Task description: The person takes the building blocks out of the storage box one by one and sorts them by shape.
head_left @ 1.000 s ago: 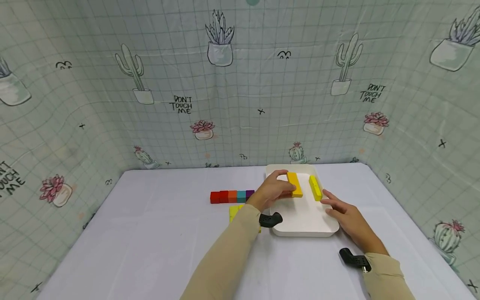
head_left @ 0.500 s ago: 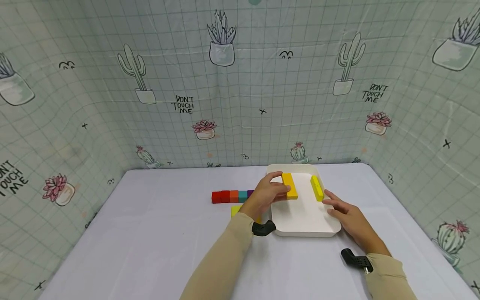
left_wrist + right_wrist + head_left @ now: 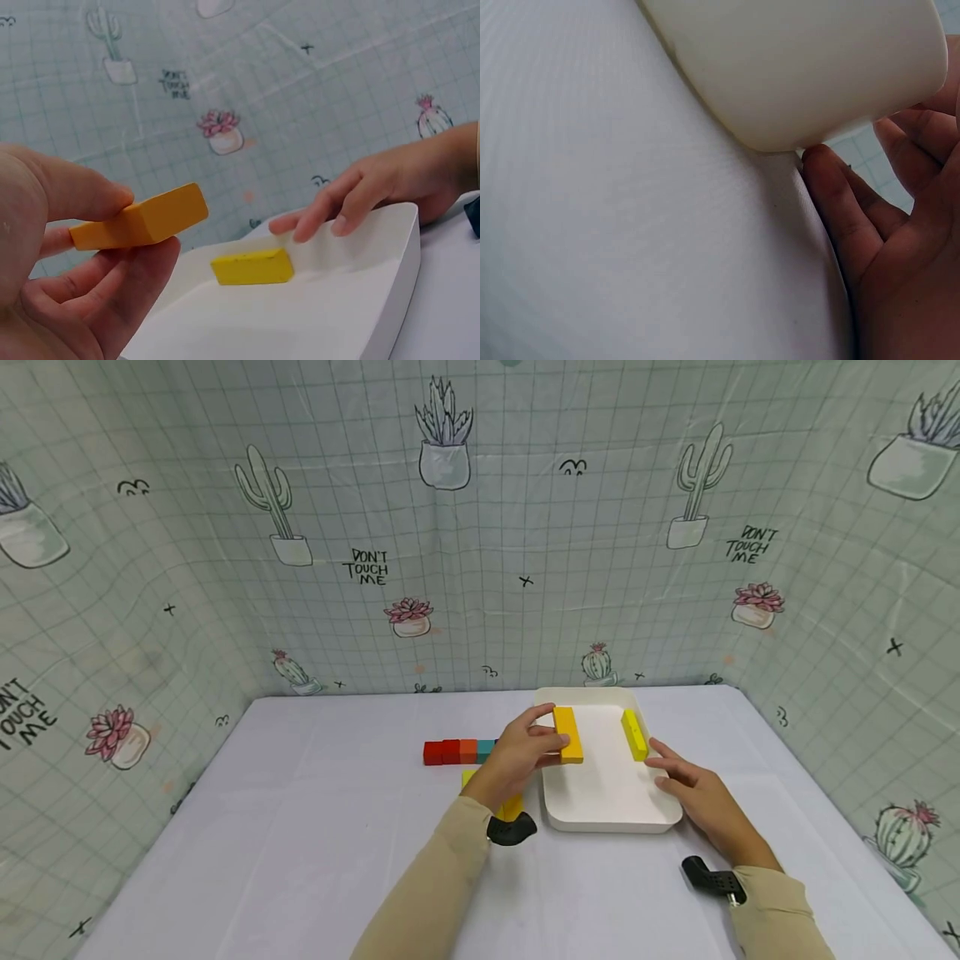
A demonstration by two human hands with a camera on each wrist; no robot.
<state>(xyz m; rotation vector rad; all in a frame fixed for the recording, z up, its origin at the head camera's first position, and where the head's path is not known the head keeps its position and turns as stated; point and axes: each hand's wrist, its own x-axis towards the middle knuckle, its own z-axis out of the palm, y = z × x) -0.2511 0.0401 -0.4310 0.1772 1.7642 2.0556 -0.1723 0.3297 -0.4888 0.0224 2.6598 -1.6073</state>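
Observation:
My left hand (image 3: 516, 758) pinches an orange-yellow block (image 3: 567, 735) between thumb and fingers, over the left part of a white tray (image 3: 611, 822). In the left wrist view this block (image 3: 154, 220) is tilted, one end face toward the camera. A brighter yellow block (image 3: 634, 735) lies inside the tray along its right wall. My right hand (image 3: 701, 797) holds the tray's right rim, some fingers (image 3: 315, 214) reaching over to the inside. The right wrist view has other fingers of the right hand (image 3: 900, 247) against the outside of the wall.
Left of the tray, a row of red, orange and teal blocks (image 3: 459, 752) lies on the white table (image 3: 315, 827); the left hand hides its right end. More yellow pieces (image 3: 512, 808) show partly under the left wrist. A patterned cloth (image 3: 480, 527) rises behind the table.
My left hand has carried the orange-yellow block leftward over the tray, away from the yellow block lying in it. My right hand keeps its place at the rim.

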